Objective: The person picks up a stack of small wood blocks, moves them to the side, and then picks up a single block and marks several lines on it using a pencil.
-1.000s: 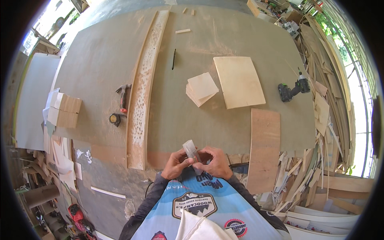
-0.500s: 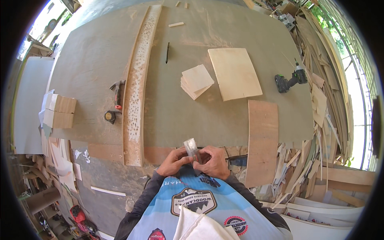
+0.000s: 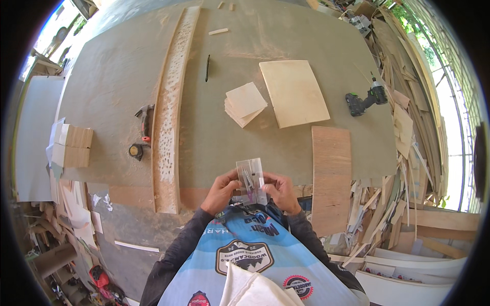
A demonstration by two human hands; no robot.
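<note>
Close to my body, at the near edge of the table, I hold a clear plastic case (image 3: 250, 176) between both hands. Slim metallic pieces show in it, along with a small purple patch; their kind is too small to make out. My left hand (image 3: 221, 192) pinches the left side of the case between thumb and fingers. On the opposite side, my right hand (image 3: 284, 194) grips it with the thumb in front. Beyond the case lie a stack of small square wood panels (image 3: 245, 104) and a larger pale plywood panel (image 3: 295, 93).
A long, speckled wooden channel (image 3: 171, 102) crosses the table on the left, beside a hammer (image 3: 145, 122) and tape measure (image 3: 136, 151). Wood blocks (image 3: 72, 145) stand far left. On the right are a cordless drill (image 3: 365, 98), a brown board (image 3: 331, 178) overhanging the edge, and scrap wood (image 3: 377, 214).
The plastic case has been turned and now shows its broad face, with slim pieces visible inside. My hands have spread apart to its two sides. The whole view has shifted slightly.
</note>
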